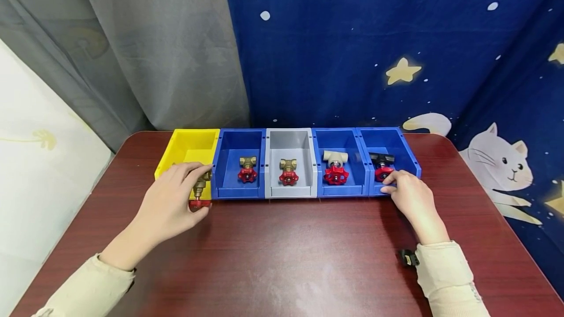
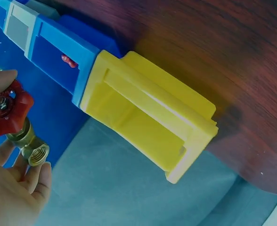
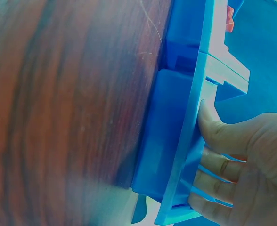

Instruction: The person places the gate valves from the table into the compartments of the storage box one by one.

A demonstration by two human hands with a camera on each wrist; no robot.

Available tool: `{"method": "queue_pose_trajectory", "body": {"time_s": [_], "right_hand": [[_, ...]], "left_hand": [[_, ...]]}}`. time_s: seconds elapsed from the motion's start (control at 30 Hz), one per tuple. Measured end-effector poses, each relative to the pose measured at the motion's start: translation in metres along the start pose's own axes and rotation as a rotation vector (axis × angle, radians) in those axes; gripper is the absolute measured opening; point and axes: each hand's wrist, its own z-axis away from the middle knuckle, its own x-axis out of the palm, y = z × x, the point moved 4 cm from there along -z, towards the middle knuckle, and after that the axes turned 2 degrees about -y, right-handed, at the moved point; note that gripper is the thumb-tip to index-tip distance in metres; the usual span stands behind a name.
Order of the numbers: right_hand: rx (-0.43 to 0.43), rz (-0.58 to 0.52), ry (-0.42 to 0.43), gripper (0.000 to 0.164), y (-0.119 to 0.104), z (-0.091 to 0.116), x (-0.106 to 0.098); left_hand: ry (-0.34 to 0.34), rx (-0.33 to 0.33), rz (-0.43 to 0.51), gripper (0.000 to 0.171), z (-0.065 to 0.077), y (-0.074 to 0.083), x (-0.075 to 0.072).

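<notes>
My left hand (image 1: 174,202) pinches a brass valve with a red handwheel (image 2: 9,110) between thumb and fingers, the thumb on the wheel and fingertips at the threaded body. It is held over the front of the yellow bin (image 2: 152,101). At the far right, my right hand (image 1: 411,199) reaches over the front of a blue bin (image 1: 407,153). Its thumb touches the rim in the right wrist view, with the fingers loosely bent inside. Beside the fingertips lies a black valve with a red handwheel (image 1: 382,160); nothing held shows in that hand.
Between the hands stand a blue bin (image 1: 224,187) with a brass valve (image 1: 247,168), a grey bin (image 1: 275,192) with another brass valve (image 1: 288,172), and a blue bin (image 1: 328,191) with a cream valve (image 1: 336,168). A dark clip-like object (image 1: 409,258) sits by the right cuff.
</notes>
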Motion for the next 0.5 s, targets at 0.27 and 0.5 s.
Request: {"method": "queue_pose_trajectory", "body": {"time_s": [0.27, 0.5], "right_hand": [[-0.002, -0.003, 0.006, 0.015, -0.001, 0.001, -0.001], [-0.002, -0.002, 0.005, 0.016, -0.001, 0.001, -0.001]], "left_hand": [[-0.016, -0.041, 0.007, 0.081, -0.003, -0.013, -0.002], [-0.008, -0.060, 0.000, 0.079, -0.009, -0.028, -0.001]]}}
